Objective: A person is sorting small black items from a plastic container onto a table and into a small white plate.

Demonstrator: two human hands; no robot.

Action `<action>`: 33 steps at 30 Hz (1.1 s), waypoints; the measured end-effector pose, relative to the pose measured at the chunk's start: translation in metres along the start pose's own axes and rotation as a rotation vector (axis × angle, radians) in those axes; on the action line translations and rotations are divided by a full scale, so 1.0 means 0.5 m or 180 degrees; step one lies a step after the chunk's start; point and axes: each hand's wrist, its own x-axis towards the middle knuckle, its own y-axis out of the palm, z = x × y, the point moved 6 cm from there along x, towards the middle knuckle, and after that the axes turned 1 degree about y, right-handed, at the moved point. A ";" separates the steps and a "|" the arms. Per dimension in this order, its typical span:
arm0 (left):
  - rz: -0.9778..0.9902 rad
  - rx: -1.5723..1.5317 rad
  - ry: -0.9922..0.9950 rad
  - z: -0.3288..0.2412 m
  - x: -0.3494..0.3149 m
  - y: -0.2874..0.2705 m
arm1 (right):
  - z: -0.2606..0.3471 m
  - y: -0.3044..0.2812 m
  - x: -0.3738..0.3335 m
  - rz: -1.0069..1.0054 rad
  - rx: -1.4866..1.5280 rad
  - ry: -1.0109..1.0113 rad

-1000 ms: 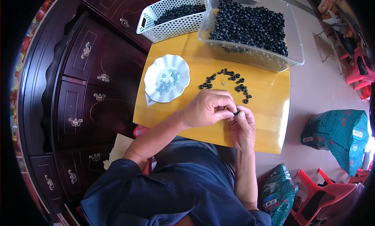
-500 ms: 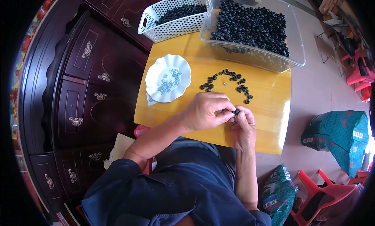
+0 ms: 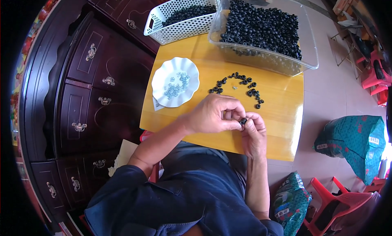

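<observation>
Over the near edge of the yellow table, my left hand (image 3: 215, 113) and my right hand (image 3: 255, 134) meet fingertip to fingertip. Between them they pinch one small round black part (image 3: 243, 121) with a hole in its end. Just beyond my hands, several loose black parts (image 3: 253, 92) lie in a rough arc on the table, with a few tiny pale pieces (image 3: 234, 88) inside the arc. A white wavy-edged plate (image 3: 158, 87) to the left carries many small clear or silvery pieces (image 3: 177, 87), too small to name.
At the table's (image 3: 277, 134) far side stand a clear plastic bin (image 3: 312, 52) heaped with black parts and a white perforated basket (image 3: 179, 32) with more. A dark wooden cabinet (image 3: 118, 113) runs along the left. Teal bags (image 3: 351, 138) and a red stool (image 3: 341, 201) are at the right.
The black part has shifted slightly nearer and to the left, and its open end now shows. My left fingers have spread a little around it.
</observation>
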 end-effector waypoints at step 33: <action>0.0086 -0.1665 0.0737 0.049 -0.042 0.035 | 0.007 0.056 -0.010 0.0502 -0.0202 0.0147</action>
